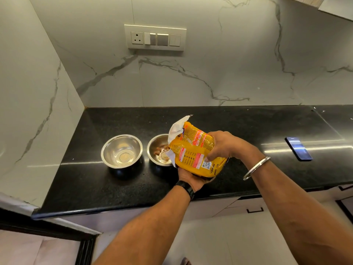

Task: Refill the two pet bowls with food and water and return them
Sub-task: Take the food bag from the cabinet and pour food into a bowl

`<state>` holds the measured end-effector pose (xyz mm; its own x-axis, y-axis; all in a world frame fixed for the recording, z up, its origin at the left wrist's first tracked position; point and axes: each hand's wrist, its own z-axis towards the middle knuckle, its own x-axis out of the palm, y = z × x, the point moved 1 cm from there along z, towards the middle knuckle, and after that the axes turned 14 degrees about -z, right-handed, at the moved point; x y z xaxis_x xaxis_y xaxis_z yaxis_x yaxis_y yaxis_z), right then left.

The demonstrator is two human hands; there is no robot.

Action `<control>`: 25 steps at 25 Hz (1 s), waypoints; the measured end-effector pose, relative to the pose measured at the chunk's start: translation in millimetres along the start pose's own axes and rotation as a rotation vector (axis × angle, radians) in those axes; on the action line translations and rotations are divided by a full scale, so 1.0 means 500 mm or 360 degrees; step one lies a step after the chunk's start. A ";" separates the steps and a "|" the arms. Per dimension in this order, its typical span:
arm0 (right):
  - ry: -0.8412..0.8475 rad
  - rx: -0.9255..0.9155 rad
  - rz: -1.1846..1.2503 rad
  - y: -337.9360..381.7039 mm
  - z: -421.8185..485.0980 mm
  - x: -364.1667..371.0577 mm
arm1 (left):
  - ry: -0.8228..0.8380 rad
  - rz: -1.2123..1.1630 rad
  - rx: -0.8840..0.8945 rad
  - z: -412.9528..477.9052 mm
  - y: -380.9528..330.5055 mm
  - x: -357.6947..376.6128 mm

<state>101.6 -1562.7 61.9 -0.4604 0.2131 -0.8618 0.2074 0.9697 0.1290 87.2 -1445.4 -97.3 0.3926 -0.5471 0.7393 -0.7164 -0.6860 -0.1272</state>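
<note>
Two steel pet bowls stand side by side on the black countertop (95, 188). The left bowl (121, 150) holds nothing. The right bowl (159, 148) has a few brown kibble pieces in it. A yellow pet food bag (194, 150) is tipped on its side with its torn open mouth over the right bowl. My left hand (189, 178) supports the bag from below. My right hand (223, 145) grips the bag's top and rear end.
A dark phone (298, 148) lies on the countertop to the right. A switch panel with a socket (155, 37) sits on the marble back wall. A marble side wall closes the left end. Cabinet drawers (254, 209) are below the counter edge.
</note>
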 end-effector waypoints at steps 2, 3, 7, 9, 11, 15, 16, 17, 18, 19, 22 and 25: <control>0.0025 0.0023 -0.0030 0.008 0.005 -0.005 | -0.0019 -0.0012 -0.0016 0.000 -0.001 0.001; 0.0036 0.0035 -0.0037 0.010 0.008 -0.008 | -0.0023 -0.0014 -0.0024 0.000 -0.002 0.002; 0.0088 0.0063 -0.0079 0.020 0.014 -0.017 | -0.0022 -0.0020 -0.0057 -0.002 -0.002 0.005; 0.0100 0.0073 -0.0114 0.023 0.017 -0.022 | -0.0017 -0.0024 -0.0075 -0.001 -0.002 0.007; 0.0119 0.0090 -0.0135 0.026 0.018 -0.026 | -0.0025 -0.0027 -0.0090 -0.001 -0.002 0.009; 0.0170 0.0116 -0.0163 0.036 0.020 -0.034 | -0.0030 -0.0068 -0.0109 -0.001 -0.001 0.010; 0.0177 0.0118 -0.0171 0.039 0.021 -0.036 | -0.0035 -0.0062 -0.0102 0.000 -0.001 0.009; 0.0180 0.0120 -0.0176 0.041 0.022 -0.037 | -0.0039 -0.0053 -0.0095 -0.001 -0.001 0.008; 0.0182 0.0124 -0.0175 0.043 0.022 -0.038 | -0.0038 -0.0054 -0.0096 -0.002 -0.002 0.008; 0.0184 0.0128 -0.0170 0.045 0.022 -0.038 | -0.0035 -0.0069 -0.0105 -0.003 -0.003 0.008; 0.0194 0.0127 -0.0162 0.050 0.020 -0.041 | -0.0014 -0.0065 -0.0118 -0.009 -0.006 0.008; 0.0196 0.0138 -0.0169 0.055 0.019 -0.043 | -0.0012 -0.0036 -0.0099 -0.011 -0.008 0.009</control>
<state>125.2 -1541.9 79.3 -0.5849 0.1282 -0.8009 0.2234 0.9747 -0.0071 88.6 -1442.5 -89.8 0.4135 -0.5356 0.7363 -0.7415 -0.6674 -0.0691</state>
